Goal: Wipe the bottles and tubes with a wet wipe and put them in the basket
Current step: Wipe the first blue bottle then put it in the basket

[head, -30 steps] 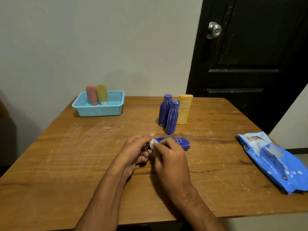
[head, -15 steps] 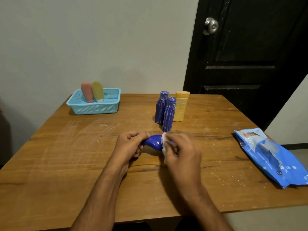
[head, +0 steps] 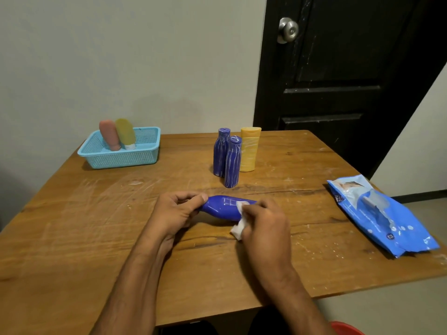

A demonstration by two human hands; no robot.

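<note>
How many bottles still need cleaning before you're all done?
Two tubes, the pink tube and the yellow-green tube, already stand in the basket. Right now the left hand holds one blue bottle while the right hand rubs it with the wet wipe. Three bottles still wait upright on the table: two striped blue bottles and the yellow bottle.

A person's left hand grips one end of a blue bottle lying sideways over the wooden table, while the right hand presses a white wipe against it. Far left sits a basket; right, a wipes pack.
</note>
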